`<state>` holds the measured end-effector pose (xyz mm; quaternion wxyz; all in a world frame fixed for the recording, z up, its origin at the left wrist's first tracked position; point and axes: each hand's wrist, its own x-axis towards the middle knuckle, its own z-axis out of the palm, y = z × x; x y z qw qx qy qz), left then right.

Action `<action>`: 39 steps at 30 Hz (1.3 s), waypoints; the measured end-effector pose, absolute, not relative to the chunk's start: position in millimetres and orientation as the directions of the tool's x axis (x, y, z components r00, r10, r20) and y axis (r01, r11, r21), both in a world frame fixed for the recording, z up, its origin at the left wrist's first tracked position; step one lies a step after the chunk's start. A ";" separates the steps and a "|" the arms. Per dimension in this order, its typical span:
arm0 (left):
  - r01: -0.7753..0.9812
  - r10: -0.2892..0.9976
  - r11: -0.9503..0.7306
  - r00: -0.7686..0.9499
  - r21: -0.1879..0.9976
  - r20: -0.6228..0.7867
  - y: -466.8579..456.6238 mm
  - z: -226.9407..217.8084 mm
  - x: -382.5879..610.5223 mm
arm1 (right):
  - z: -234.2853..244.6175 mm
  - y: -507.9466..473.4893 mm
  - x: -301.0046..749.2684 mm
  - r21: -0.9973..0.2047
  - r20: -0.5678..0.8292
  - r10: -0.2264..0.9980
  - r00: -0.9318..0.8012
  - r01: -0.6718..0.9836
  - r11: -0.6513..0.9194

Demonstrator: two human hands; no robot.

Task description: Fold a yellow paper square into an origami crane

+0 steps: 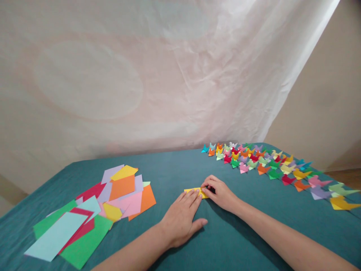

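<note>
A small folded yellow paper [189,191] lies on the teal tablecloth [175,169] near the middle. My left hand [182,218] lies flat with fingers stretched out, its fingertips pressing the paper's near edge. My right hand [221,194] has its fingers curled and pinched on the right end of the same yellow paper.
Loose coloured paper sheets [93,210] are scattered at the left. Rows of several folded paper birds [270,165] run along the right side toward the table edge. A creased white sheet [169,75] hangs behind the table.
</note>
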<state>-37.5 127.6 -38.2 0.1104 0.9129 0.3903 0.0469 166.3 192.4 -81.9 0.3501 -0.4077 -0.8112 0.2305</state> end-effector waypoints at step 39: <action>0.673 0.693 -0.690 0.720 0.266 -0.026 122.1 -32.2 -35.8 | -73.9 190.3 174.1 -0.635 0.361 0.801 -0.478 0.503 0.586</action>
